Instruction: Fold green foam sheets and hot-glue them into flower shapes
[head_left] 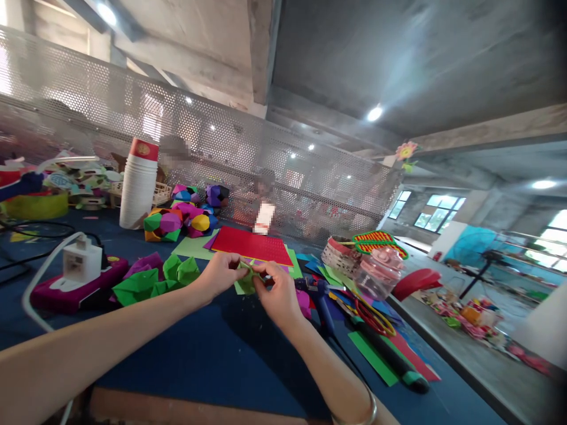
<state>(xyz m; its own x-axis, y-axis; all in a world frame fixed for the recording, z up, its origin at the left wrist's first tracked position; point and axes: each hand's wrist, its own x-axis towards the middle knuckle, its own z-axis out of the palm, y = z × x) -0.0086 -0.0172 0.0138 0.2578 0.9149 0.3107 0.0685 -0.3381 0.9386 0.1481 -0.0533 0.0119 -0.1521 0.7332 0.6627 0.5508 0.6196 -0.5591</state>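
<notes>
Between both hands, at the middle of the view, is a small piece of light green paper, folded or crumpled. My left hand pinches its upper left side with thumb and forefinger. On the right side, my right hand grips the same piece between thumb and fingers. The fingers partly hide the paper's shape. Just behind the hands lies a stack of coloured sheets with a red sheet on top. Green folded paper pieces rest left of my left hand.
A blue glue gun lies close to my right hand. Farther right are a black-handled tool, a clear jar and a basket. At left stand a purple power strip, a paper cup stack and colourful paper balls.
</notes>
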